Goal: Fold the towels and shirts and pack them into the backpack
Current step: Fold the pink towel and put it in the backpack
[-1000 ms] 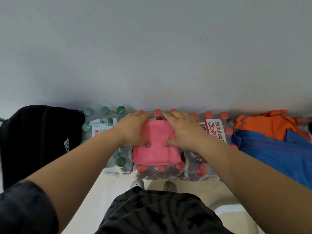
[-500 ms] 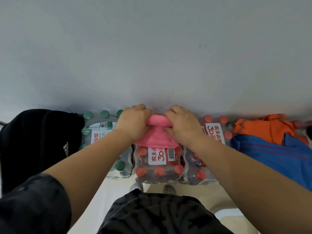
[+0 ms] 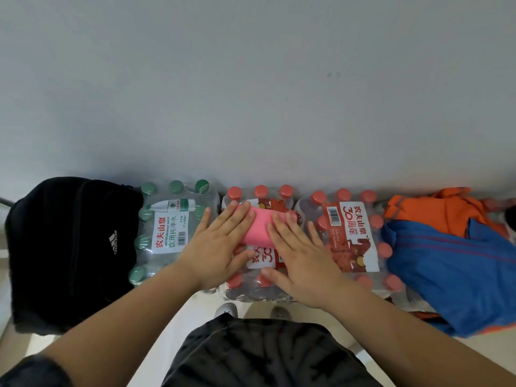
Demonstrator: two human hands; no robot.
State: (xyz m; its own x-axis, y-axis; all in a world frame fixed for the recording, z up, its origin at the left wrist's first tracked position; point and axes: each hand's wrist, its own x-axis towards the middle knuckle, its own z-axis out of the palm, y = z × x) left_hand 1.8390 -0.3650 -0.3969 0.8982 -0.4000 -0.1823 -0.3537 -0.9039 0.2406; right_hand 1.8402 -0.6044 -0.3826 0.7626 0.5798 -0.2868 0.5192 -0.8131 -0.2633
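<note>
A small pink towel (image 3: 259, 229), folded into a compact block, lies on top of the middle pack of red-capped water bottles (image 3: 255, 287). My left hand (image 3: 217, 247) presses flat on its left side with straight fingers. My right hand (image 3: 298, 252) lies flat over its right side, fingers straight too. Much of the towel is hidden under both palms. A black backpack (image 3: 64, 247) stands at the far left against the wall. A blue shirt (image 3: 452, 275) and an orange shirt (image 3: 435, 208) lie crumpled at the right.
A green-capped bottle pack (image 3: 167, 227) sits between the backpack and the middle pack. Another red-capped pack (image 3: 351, 236) stands right of the towel. A plain grey wall (image 3: 251, 93) runs right behind everything. My shoes (image 3: 226, 310) show on the pale floor below.
Both hands had gripped the towel's near edge and folded it away from me. Now the towel is half as long and both hands have opened flat on it.
</note>
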